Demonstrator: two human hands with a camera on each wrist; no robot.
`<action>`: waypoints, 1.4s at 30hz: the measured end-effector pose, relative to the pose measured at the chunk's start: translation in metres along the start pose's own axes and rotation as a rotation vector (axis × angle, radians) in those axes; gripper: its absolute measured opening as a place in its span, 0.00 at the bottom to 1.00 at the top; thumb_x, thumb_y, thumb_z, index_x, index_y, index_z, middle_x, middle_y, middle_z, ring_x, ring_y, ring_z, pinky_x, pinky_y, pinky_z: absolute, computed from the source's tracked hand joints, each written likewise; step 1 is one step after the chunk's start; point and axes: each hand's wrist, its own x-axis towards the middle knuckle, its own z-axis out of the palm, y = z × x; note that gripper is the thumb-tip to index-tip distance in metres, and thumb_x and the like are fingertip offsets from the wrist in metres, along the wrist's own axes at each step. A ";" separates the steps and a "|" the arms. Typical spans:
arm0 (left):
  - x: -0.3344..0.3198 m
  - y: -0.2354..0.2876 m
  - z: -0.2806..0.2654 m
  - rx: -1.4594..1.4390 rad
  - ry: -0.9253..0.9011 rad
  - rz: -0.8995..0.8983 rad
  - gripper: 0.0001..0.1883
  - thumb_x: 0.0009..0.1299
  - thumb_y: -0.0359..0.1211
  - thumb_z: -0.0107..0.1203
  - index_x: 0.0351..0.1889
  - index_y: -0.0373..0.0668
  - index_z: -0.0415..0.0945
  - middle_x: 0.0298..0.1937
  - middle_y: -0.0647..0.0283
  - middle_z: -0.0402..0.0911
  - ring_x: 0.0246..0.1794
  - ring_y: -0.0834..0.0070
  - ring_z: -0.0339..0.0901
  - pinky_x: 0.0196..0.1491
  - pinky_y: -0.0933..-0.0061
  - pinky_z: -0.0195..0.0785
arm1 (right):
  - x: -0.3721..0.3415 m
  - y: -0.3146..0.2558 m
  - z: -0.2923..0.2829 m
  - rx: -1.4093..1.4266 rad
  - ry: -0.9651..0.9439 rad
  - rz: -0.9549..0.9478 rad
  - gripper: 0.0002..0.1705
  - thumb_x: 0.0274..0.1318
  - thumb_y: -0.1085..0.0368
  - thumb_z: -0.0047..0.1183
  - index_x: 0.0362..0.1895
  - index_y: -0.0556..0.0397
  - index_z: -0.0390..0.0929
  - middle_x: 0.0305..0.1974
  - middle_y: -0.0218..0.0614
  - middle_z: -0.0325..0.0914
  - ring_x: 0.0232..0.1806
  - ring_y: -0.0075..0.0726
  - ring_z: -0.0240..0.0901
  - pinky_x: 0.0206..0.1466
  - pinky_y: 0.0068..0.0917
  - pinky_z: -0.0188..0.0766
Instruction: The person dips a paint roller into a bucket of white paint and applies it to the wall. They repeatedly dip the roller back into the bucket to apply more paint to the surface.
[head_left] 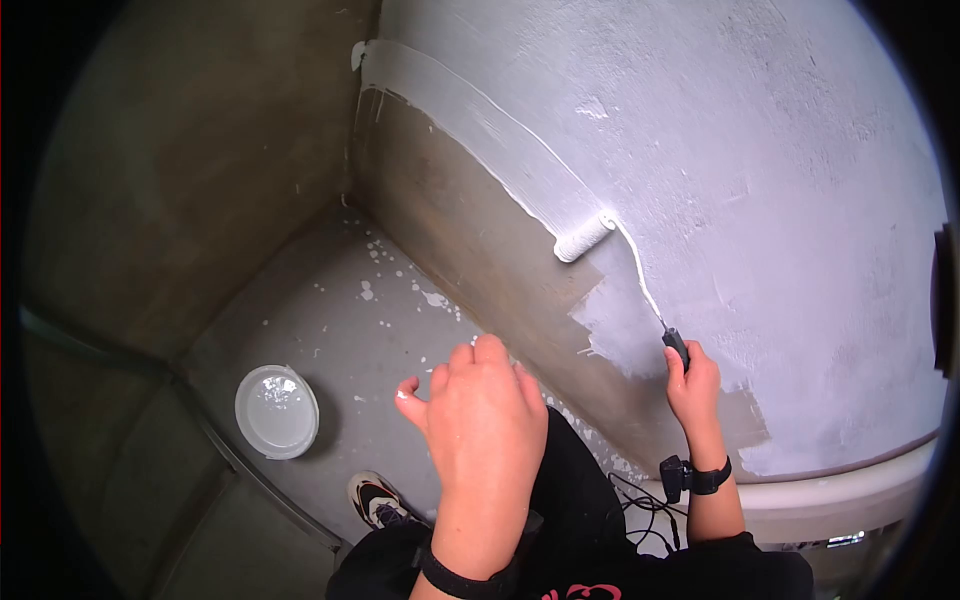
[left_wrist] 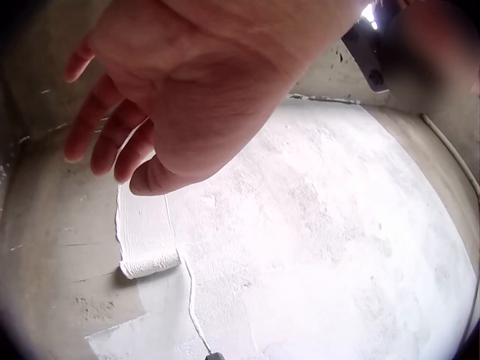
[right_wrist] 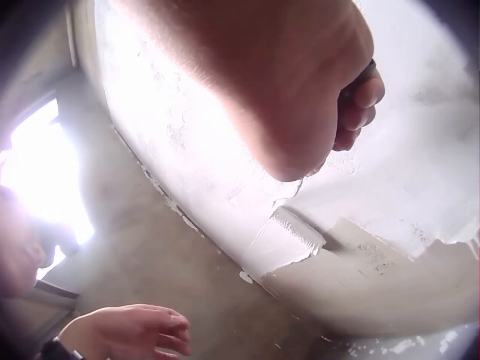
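Note:
My right hand [head_left: 693, 385] grips the black handle [head_left: 675, 345] of a paint roller. Its white-coated sleeve [head_left: 584, 238] lies against the wall [head_left: 700, 180], at the lower end of a fresh white band that runs up to the corner. In the right wrist view the fingers [right_wrist: 360, 112] curl round the handle, which is mostly hidden by the hand. My left hand [head_left: 488, 410] hovers in front of my body, loosely bent and holding nothing. A dab of white paint marks its thumb. The left wrist view shows its palm with relaxed fingers [left_wrist: 105, 135] in front of the roller.
A round white bucket [head_left: 278, 412] of white paint stands on the floor at left. Paint splatters [head_left: 432, 298] dot the grey floor [head_left: 330, 330]. The lower wall [head_left: 450, 190] is bare grey-brown. Black cables [head_left: 655, 510] lie beside my leg, and a white rim [head_left: 830, 500] runs at lower right.

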 end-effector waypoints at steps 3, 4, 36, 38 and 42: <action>0.000 0.001 0.000 0.006 -0.010 0.002 0.07 0.60 0.32 0.59 0.35 0.40 0.77 0.32 0.61 0.78 0.36 0.63 0.77 0.58 0.48 0.54 | -0.006 0.003 -0.006 -0.012 0.004 0.014 0.14 0.61 0.57 0.54 0.36 0.57 0.76 0.20 0.48 0.75 0.23 0.58 0.73 0.27 0.43 0.66; 0.000 0.000 0.000 0.011 -0.024 0.007 0.07 0.60 0.31 0.59 0.35 0.40 0.77 0.32 0.60 0.78 0.36 0.63 0.77 0.58 0.48 0.54 | -0.011 0.003 -0.010 -0.026 -0.005 0.036 0.14 0.61 0.58 0.54 0.36 0.57 0.76 0.20 0.48 0.74 0.22 0.57 0.72 0.26 0.43 0.65; -0.014 0.011 0.022 0.009 -0.010 -0.006 0.06 0.62 0.32 0.57 0.34 0.40 0.76 0.33 0.60 0.79 0.37 0.63 0.77 0.59 0.48 0.54 | -0.003 -0.015 0.057 0.004 0.050 -0.021 0.14 0.60 0.56 0.55 0.39 0.54 0.77 0.26 0.48 0.79 0.28 0.59 0.76 0.30 0.46 0.70; -0.014 0.012 0.022 0.006 -0.011 -0.010 0.06 0.62 0.32 0.57 0.34 0.40 0.76 0.33 0.60 0.79 0.38 0.63 0.77 0.58 0.48 0.54 | 0.007 -0.028 0.065 0.013 0.038 -0.018 0.15 0.60 0.55 0.54 0.39 0.54 0.77 0.26 0.47 0.79 0.28 0.59 0.76 0.30 0.46 0.70; -0.016 0.014 0.025 0.027 0.020 0.004 0.07 0.61 0.32 0.58 0.35 0.41 0.76 0.33 0.60 0.79 0.38 0.64 0.77 0.58 0.48 0.54 | 0.025 -0.051 0.083 0.004 0.038 -0.037 0.17 0.61 0.52 0.53 0.38 0.55 0.77 0.26 0.48 0.79 0.28 0.59 0.77 0.31 0.48 0.70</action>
